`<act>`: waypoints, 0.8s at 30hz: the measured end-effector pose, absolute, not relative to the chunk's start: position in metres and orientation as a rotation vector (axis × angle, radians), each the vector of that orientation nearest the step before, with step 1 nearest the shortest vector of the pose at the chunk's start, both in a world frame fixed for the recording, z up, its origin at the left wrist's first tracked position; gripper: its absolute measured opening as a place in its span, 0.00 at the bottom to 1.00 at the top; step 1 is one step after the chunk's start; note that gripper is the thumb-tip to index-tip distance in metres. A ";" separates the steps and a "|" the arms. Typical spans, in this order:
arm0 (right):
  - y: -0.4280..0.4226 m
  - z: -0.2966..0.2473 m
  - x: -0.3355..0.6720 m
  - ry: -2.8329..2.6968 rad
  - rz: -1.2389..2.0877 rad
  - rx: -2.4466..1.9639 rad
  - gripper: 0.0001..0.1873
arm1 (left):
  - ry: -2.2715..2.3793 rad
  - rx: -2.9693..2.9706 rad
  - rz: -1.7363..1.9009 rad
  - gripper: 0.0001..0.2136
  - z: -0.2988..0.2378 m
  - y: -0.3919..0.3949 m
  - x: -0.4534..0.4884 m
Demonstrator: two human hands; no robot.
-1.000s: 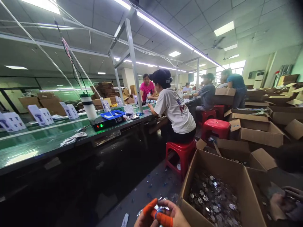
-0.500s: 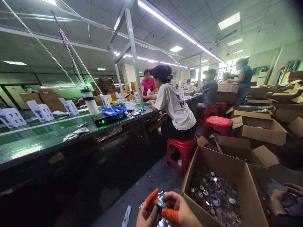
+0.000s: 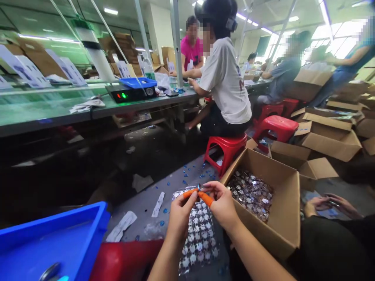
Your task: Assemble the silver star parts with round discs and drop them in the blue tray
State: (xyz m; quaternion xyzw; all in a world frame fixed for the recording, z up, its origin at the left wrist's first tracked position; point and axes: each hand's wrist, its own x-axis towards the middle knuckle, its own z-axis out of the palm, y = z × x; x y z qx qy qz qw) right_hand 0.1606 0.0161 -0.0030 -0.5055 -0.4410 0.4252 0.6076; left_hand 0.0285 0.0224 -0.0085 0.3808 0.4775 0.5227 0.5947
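Observation:
My left hand (image 3: 181, 212) and my right hand (image 3: 222, 203) meet in front of me, each with an orange finger cot on one finger. Together they pinch a small blue part (image 3: 199, 187) between the fingertips. Below my hands lies a clear bag of small silvery star-shaped pieces (image 3: 197, 234). An open cardboard box (image 3: 278, 183) holding many more such pieces stands just to the right of my right hand.
A blue plastic tray (image 3: 58, 242) is at the lower left, with a red stool (image 3: 125, 259) beside it. A person in a white shirt (image 3: 225, 78) sits on a red stool (image 3: 227, 148) at the green conveyor table (image 3: 43, 113). Another person's hands (image 3: 328, 205) work at the right. Cardboard boxes (image 3: 328, 136) crowd the right side.
The camera has tilted down, bringing the blue tray and my forearms into view. My hands now appear higher in the frame, still pinching the small blue part together.

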 end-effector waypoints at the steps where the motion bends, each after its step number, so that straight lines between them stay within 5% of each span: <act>1: 0.016 -0.003 0.161 -1.031 0.976 -1.170 0.19 | 1.109 0.889 1.221 0.22 -0.008 0.022 0.028; 24: 0.014 -0.003 0.171 -1.364 0.860 -1.231 0.13 | 1.172 1.253 1.178 0.14 -0.004 0.021 0.019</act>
